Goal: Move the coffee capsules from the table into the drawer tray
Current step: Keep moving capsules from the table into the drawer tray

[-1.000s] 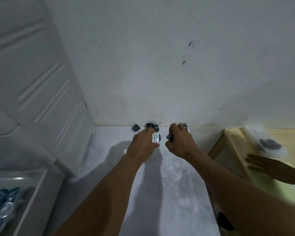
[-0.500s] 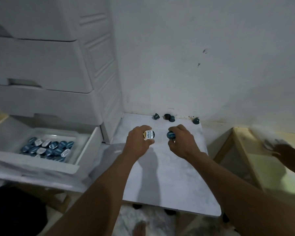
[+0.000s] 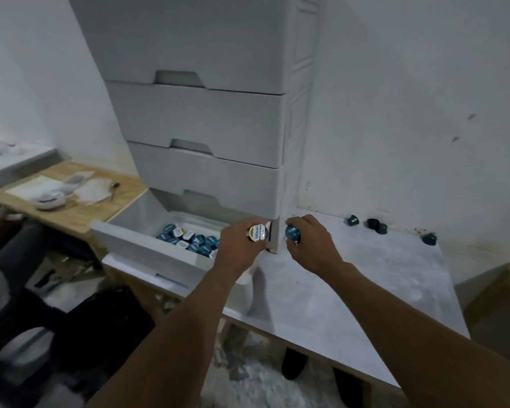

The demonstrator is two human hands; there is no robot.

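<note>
Now the left hand [image 3: 238,250] pinches a white-lidded capsule [image 3: 258,232], the right hand [image 3: 314,245] a blue capsule [image 3: 292,232].

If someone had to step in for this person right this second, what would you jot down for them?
Left hand: holds a white-lidded capsule, close by the right end of the open drawer tray.
Right hand: holds a blue capsule over the table.
Done: a batch of capsules lies in the tray.
Left: put both held capsules into the tray, then fetch the four capsules on the table by the wall.
</note>
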